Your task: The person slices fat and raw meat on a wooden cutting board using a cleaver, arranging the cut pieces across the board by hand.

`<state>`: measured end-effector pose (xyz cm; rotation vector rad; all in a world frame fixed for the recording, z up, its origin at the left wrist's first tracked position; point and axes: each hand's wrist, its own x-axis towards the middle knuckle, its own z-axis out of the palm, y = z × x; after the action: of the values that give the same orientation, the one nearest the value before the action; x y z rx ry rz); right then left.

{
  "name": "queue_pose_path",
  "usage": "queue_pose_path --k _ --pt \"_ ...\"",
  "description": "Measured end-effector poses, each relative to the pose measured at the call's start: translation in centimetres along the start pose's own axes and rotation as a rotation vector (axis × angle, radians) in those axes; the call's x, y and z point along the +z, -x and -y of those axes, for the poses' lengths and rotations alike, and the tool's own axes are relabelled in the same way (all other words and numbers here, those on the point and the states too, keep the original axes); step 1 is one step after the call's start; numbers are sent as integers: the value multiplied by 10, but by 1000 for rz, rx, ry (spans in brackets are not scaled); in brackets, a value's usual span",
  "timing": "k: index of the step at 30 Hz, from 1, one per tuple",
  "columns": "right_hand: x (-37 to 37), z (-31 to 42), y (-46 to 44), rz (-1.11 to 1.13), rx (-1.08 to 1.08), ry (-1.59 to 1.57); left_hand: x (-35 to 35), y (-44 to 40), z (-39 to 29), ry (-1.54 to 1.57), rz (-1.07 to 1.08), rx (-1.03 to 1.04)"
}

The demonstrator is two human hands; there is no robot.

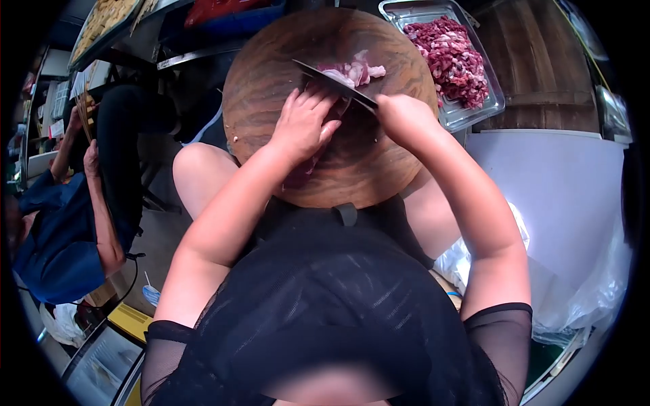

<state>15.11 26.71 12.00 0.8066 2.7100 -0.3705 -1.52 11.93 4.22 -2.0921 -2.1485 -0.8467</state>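
A round wooden chopping block (264, 61) stands in front of me between my knees. My right hand (406, 122) is wrapped round the handle of a cleaver (335, 81), whose dark blade slants to the upper left across the block. Just below the blade, my left hand (305, 125) holds down a strip of raw meat (300, 174), fingers extended over it and partly hiding it. On the blade's far side lie pale pink cut pieces of meat (359, 69).
At the upper right, a clear tray (494, 95) holds a heap of chopped red meat (450, 61). On the left, another person (64, 223) in dark blue holds thin sticks (82, 108). A tray of light brown food (105, 24) stands at the upper left.
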Motion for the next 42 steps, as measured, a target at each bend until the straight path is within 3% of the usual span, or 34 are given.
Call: queue_pose_path --k 5,9,28,38,40,42 --pt "17 -22 58 -161 143 -77 12 8 -1 140 -5 -31" --pt "31 1 86 -317 45 -132 10 0 -1 172 -2 -1" --pt "-11 16 29 33 -67 58 18 -1 11 161 -117 3" --pt "-4 56 -81 -62 -246 6 19 1 20 264 -114 6" --pt "-16 62 -94 68 -246 34 20 6 17 272 -100 -6" --pt "-11 39 -103 -94 -116 -166 18 3 14 279 -130 60"
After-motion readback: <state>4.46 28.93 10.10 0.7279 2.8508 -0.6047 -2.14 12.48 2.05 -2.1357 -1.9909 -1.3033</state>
